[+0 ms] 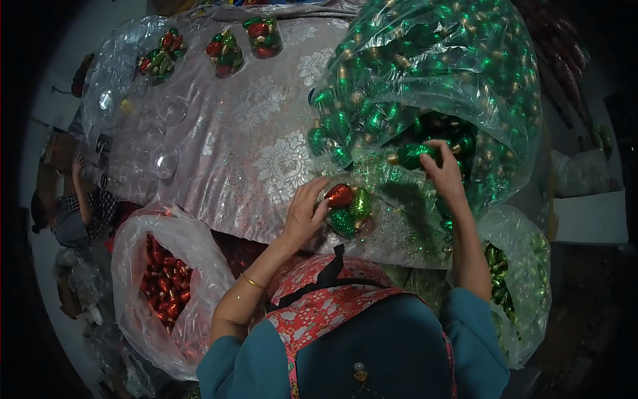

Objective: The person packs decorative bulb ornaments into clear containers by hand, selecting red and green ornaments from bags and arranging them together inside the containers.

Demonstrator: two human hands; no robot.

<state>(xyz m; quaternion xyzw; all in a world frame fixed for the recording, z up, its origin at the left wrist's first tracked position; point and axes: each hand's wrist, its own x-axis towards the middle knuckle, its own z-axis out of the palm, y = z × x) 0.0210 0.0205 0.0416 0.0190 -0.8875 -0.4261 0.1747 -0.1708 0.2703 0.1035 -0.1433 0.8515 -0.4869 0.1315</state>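
Note:
My left hand (306,211) rests on a small clear cup (349,211) that holds a red bulb-shaped ornament and two green ones. Its fingers touch the red ornament (339,195). My right hand (441,169) reaches into a large clear plastic bag (432,73) full of shiny green ornaments and pinches one green ornament (412,155) at the bag's opening. Both things sit on a table covered with a silvery patterned cloth (252,139).
Three filled clear cups (224,50) stand at the far side of the table, with several empty clear cups (166,161) at its left. A bag of red ornaments (163,279) sits lower left, a bag of green ones (515,279) lower right. Another person (80,213) is at far left.

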